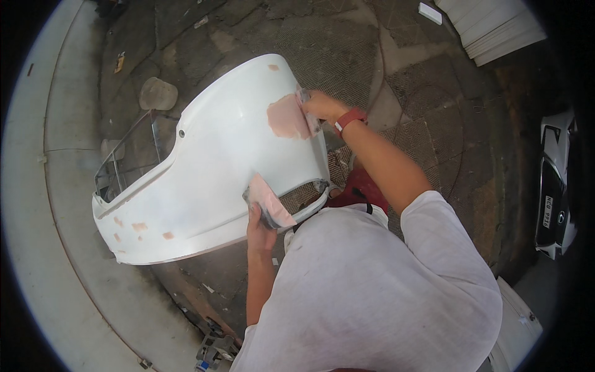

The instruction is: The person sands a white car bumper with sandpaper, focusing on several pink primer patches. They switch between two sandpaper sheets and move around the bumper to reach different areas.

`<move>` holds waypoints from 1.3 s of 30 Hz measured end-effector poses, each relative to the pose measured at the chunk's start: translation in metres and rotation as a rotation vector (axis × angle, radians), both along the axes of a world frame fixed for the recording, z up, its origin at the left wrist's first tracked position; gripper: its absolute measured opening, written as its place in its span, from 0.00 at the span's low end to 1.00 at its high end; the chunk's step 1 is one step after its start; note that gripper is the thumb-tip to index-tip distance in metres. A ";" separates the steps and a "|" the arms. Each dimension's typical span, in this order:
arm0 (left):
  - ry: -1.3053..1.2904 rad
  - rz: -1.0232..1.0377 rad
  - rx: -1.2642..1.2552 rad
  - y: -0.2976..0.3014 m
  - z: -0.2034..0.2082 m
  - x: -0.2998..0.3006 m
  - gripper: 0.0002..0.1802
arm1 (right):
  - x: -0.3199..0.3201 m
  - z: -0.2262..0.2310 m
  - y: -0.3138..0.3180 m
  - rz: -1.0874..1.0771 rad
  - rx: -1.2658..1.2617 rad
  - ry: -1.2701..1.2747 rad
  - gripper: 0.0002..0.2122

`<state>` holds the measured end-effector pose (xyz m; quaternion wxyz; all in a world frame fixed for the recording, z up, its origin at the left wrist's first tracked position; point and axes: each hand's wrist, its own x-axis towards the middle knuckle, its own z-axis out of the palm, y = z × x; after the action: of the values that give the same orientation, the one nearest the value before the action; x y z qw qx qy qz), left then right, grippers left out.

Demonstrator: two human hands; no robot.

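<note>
A white car bumper (217,149) lies before me, its outer skin facing up. Wet-looking pink body filler (287,116) covers a broad patch near its right end, and small tan-pink spots dot its near left part. My right hand (325,106) is closed at that end's edge, on a small putty-smeared spreader (302,99) mostly hidden by the fingers. At the bumper's near edge, my left hand (260,230) grips a flat putty board (271,201) coated with pink filler and dark along one side.
A metal stand (116,170) shows under the bumper's left end, with a dirty upturned bucket (158,94) beyond. Another car bumper (553,186), black and white, is at far right. A pale wall (31,155) runs along the left. Worn, patchy flooring (427,93) surrounds me.
</note>
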<state>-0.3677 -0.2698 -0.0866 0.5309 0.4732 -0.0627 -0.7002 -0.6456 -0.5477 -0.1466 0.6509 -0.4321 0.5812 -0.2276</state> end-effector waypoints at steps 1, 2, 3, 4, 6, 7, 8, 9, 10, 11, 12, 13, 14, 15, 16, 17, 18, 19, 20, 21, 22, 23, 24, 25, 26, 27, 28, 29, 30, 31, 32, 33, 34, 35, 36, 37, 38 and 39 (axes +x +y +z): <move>0.004 -0.019 -0.003 0.002 -0.005 0.004 0.35 | 0.005 0.011 0.005 0.025 -0.039 0.047 0.27; 0.009 -0.039 -0.005 0.002 -0.006 0.005 0.36 | 0.009 0.026 0.011 0.050 -0.077 0.094 0.27; 0.016 -0.022 0.000 0.002 -0.007 0.005 0.35 | 0.013 0.035 0.015 0.074 -0.115 0.141 0.28; 0.022 -0.011 0.003 0.001 -0.003 0.004 0.34 | 0.017 0.033 0.017 0.105 -0.193 0.203 0.29; 0.028 -0.013 0.009 -0.002 -0.002 0.004 0.33 | 0.024 0.030 0.020 0.166 -0.347 0.328 0.32; 0.028 -0.014 0.010 0.000 -0.004 0.005 0.33 | 0.034 0.037 0.025 0.146 -0.377 0.390 0.34; 0.028 -0.022 0.012 0.000 -0.005 0.007 0.34 | 0.047 0.051 0.035 0.121 -0.405 0.452 0.35; 0.032 -0.026 0.016 0.000 -0.006 0.008 0.34 | 0.057 0.064 0.044 0.091 -0.432 0.515 0.37; 0.034 -0.030 0.019 0.000 -0.007 0.009 0.33 | 0.064 0.072 0.050 0.125 -0.475 0.548 0.37; 0.037 -0.036 0.021 -0.001 -0.006 0.009 0.33 | 0.069 0.079 0.057 0.159 -0.518 0.582 0.37; 0.032 -0.039 0.024 -0.002 -0.005 0.009 0.33 | 0.075 0.086 0.063 0.192 -0.561 0.616 0.38; 0.028 -0.043 0.026 -0.003 -0.003 0.008 0.33 | 0.082 0.095 0.070 0.210 -0.592 0.633 0.37; 0.022 -0.046 0.030 -0.004 -0.002 0.008 0.33 | 0.089 0.104 0.076 0.227 -0.622 0.648 0.37; 0.026 -0.051 0.026 -0.004 -0.004 0.009 0.33 | 0.093 0.109 0.082 0.244 -0.651 0.662 0.37; 0.028 -0.058 0.021 -0.006 -0.006 0.011 0.33 | 0.093 0.111 0.089 0.283 -0.673 0.671 0.36; 0.030 -0.065 0.016 -0.006 -0.008 0.013 0.33 | 0.091 0.112 0.095 0.322 -0.694 0.679 0.35; 0.037 -0.066 0.020 -0.004 -0.008 0.014 0.33 | 0.087 0.112 0.098 0.361 -0.715 0.686 0.34; 0.044 -0.066 0.023 -0.002 -0.007 0.014 0.33 | 0.077 0.106 0.097 0.362 -0.696 0.601 0.33; 0.055 -0.063 0.026 -0.001 -0.006 0.013 0.33 | 0.061 0.095 0.095 0.366 -0.675 0.519 0.32; 0.051 -0.076 0.022 -0.003 -0.005 0.012 0.33 | 0.044 0.081 0.092 0.365 -0.651 0.438 0.31; 0.045 -0.089 0.018 -0.004 -0.002 0.011 0.33 | 0.030 0.058 0.085 0.181 -0.584 0.361 0.28; 0.038 -0.096 0.015 -0.003 0.001 0.011 0.33 | 0.017 0.039 0.077 0.003 -0.514 0.279 0.26; 0.053 -0.096 0.004 -0.002 0.000 0.012 0.33 | 0.002 0.035 0.071 -0.031 -0.442 0.259 0.25; 0.067 -0.098 -0.008 0.000 -0.002 0.013 0.33 | -0.008 0.031 0.064 -0.066 -0.371 0.238 0.23; 0.079 -0.108 -0.020 -0.001 -0.003 0.014 0.33 | -0.016 0.021 0.057 -0.092 -0.312 0.212 0.22; 0.072 -0.111 -0.016 -0.002 -0.003 0.014 0.33 | -0.020 0.009 0.052 -0.117 -0.253 0.185 0.21; 0.066 -0.108 -0.012 -0.002 -0.003 0.014 0.33 | -0.021 0.005 0.047 -0.135 -0.194 0.157 0.21; 0.060 -0.104 -0.007 -0.001 -0.003 0.013 0.33 | -0.022 0.002 0.044 -0.133 -0.192 0.177 0.20; 0.051 -0.092 0.009 -0.001 -0.003 0.013 0.34 | -0.022 -0.002 0.042 -0.130 -0.191 0.197 0.20; 0.040 -0.080 0.028 -0.001 -0.002 0.012 0.34 | -0.021 -0.004 0.040 -0.128 -0.186 0.213 0.19; 0.030 -0.078 0.045 -0.003 0.000 0.012 0.34 | -0.024 -0.020 0.038 -0.123 -0.194 0.212 0.19; 0.031 -0.083 0.041 -0.005 0.003 0.010 0.34 | -0.025 -0.039 0.036 -0.118 -0.203 0.212 0.19; 0.033 -0.082 0.037 -0.006 0.004 0.009 0.34 | -0.025 -0.053 0.032 -0.108 -0.214 0.211 0.19; 0.038 -0.059 0.026 -0.004 0.002 0.009 0.34 | -0.019 -0.036 0.030 -0.091 -0.194 0.211 0.20; 0.055 -0.048 0.040 0.001 -0.004 0.010 0.35 | -0.014 -0.019 0.037 -0.076 -0.174 0.212 0.21; 0.071 -0.046 0.045 0.005 -0.010 0.014 0.35 | -0.007 0.000 0.044 -0.071 -0.163 0.213 0.22; 0.087 -0.058 0.034 0.002 -0.012 0.015 0.35 | -0.005 -0.003 0.047 -0.107 -0.101 0.177 0.23; 0.066 -0.048 0.051 0.000 -0.009 0.013 0.35 | -0.006 -0.013 0.047 -0.143 -0.051 0.141 0.24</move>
<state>-0.3552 -0.2698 -0.0952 0.5032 0.4617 -0.0386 -0.7294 -0.6518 -0.5003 -0.1597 0.5794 -0.4208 0.6490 -0.2571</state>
